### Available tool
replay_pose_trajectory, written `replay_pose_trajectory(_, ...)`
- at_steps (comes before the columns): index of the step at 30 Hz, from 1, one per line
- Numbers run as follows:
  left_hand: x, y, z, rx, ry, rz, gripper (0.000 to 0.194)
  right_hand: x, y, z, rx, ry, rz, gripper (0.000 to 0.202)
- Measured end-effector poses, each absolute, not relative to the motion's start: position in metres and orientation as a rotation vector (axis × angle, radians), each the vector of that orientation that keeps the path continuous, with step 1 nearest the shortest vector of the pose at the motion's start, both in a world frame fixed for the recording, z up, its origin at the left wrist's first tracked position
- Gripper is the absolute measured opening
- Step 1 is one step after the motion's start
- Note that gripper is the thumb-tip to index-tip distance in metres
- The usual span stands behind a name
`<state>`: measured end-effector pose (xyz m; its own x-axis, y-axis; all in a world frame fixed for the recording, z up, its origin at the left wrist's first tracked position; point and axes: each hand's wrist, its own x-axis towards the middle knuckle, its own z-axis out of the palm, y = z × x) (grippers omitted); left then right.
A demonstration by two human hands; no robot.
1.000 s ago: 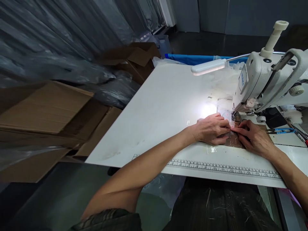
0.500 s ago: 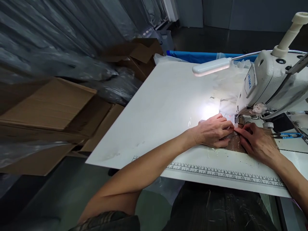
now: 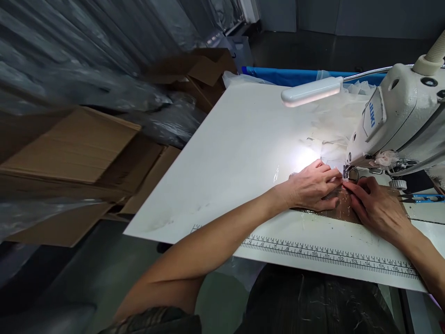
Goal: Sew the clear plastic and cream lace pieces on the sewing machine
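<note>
A white sewing machine [image 3: 392, 111] stands at the right, its presser foot just beyond my fingertips. Sheer white fabric [image 3: 332, 162] lies under the lamp's bright spot and runs up to the needle area. My left hand [image 3: 314, 185] rests on it from the left with bent fingers, gripping it beside the foot. From the right, my right hand [image 3: 378, 204] pinches the fabric's near edge between thumb and forefinger, the fingertips of both hands almost meeting. My fingers cover much of the held part. Beneath the hands is a brown patch [image 3: 342, 206] on the tabletop.
The white table [image 3: 222, 162] has a printed ruler [image 3: 327, 255] along its front edge. A lamp [image 3: 313, 91] hangs over it. Blue thread snips [image 3: 427, 198] lie right of my right hand. Cardboard boxes [image 3: 73, 144] and plastic sheeting [image 3: 174, 118] crowd the left.
The view has shifted a little, so the machine and snips appear farther right. Both hands stay close to the presser foot, with less fabric showing below my left fingers.
</note>
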<state>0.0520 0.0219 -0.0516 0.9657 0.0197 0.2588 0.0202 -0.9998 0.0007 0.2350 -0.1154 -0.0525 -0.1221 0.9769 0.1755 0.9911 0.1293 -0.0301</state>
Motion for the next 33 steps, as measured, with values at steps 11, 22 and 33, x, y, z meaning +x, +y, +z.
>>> replay_pose_trajectory(11, 0.055, 0.022, -0.047, -3.107, -0.151, -0.284, 0.051, 0.239, -0.114, -0.049, -2.019, -2.178, 0.01, 0.054)
replay_pose_trajectory(22, 0.057, 0.027, -0.043, -3.129, -0.177, -0.22, 0.059, 0.261, -0.102, -0.03, -2.009, -1.638, 0.495, 0.066)
replay_pose_trajectory(33, 0.056, 0.029, -0.048, -3.229, -0.299, -0.258, 0.061, 0.275, -0.163, -0.031, -1.894, -1.756, 0.109, 0.041)
